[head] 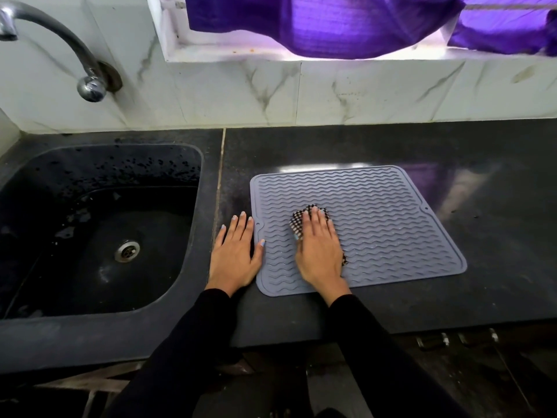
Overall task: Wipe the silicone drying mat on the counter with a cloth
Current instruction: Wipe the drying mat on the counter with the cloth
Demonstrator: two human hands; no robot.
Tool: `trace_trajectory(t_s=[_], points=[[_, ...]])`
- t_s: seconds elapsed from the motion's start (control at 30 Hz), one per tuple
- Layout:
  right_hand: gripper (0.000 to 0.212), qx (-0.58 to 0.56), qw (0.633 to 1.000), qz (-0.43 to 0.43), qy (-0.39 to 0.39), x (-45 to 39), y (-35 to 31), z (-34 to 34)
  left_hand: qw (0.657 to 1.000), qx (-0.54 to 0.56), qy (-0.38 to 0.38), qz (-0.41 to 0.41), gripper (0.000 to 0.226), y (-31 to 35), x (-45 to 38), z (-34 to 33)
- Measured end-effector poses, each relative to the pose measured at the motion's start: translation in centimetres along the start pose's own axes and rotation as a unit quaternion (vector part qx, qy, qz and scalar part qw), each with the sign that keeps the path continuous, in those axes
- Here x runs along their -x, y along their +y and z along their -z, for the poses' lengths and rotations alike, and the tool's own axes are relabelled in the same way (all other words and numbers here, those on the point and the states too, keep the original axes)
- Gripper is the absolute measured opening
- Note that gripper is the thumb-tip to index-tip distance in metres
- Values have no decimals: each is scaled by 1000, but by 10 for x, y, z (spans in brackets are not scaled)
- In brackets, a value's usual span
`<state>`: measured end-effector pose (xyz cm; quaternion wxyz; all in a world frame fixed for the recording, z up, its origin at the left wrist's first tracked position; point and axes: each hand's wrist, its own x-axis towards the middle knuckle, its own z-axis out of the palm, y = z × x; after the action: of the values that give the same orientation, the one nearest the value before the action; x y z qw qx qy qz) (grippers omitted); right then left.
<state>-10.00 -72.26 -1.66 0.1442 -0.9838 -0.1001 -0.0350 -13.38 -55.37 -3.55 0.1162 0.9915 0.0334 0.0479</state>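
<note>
Grey silicone drying mat with wavy ridges, flat on the black counter, nearer the front edge than the back wall, its left side just beside the seam that splits the counter from the sink section

Right hand palm down on the mat's left half, fingers straight and close together, pressing a black-and-white checked cloth flat against the ridges; cloth mostly hidden under the palm, peeking out past the fingertips and the thumb side, with a small corner showing near the wrist on the outer side

Left hand spread flat on the counter just beside the mat's left edge, fingers straight and holding nothing, thumb tip resting over the mat's raised rim

Both arms in black sleeves, reaching over the counter's front edge

Black sink set into the counter's left part, wet with droplets along its far wall, round metal drain in the basin floor

Chrome tap arching from the wall at the back left corner, above the sink

White marble-veined tiles along the counter's back edge, topped by a window ledge with purple fabric hanging over it
</note>
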Motion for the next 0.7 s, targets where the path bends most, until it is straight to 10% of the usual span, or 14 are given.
trace_trajectory(t_s=[0.4, 0.47, 0.53, 0.6, 0.7], points=[[57, -103, 993, -30, -38, -8, 6, 15, 1000, 11, 14, -4, 77, -1, 1, -1], [46, -324, 937, -119, -51, -14, 11, 29, 1000, 12, 12, -7, 79, -1, 1, 0], [37, -567, 790, -231, -34, -25, 23, 46, 1000, 13, 6, -6, 81, -2, 1, 0], [32, -627, 723, -291, 5, -33, 44, 54, 1000, 24, 4, -3, 80, -2, 1, 1], [31, -449, 865, -218, 48, -28, 55, 60, 999, 35, -1, 13, 73, 1, -3, 5]])
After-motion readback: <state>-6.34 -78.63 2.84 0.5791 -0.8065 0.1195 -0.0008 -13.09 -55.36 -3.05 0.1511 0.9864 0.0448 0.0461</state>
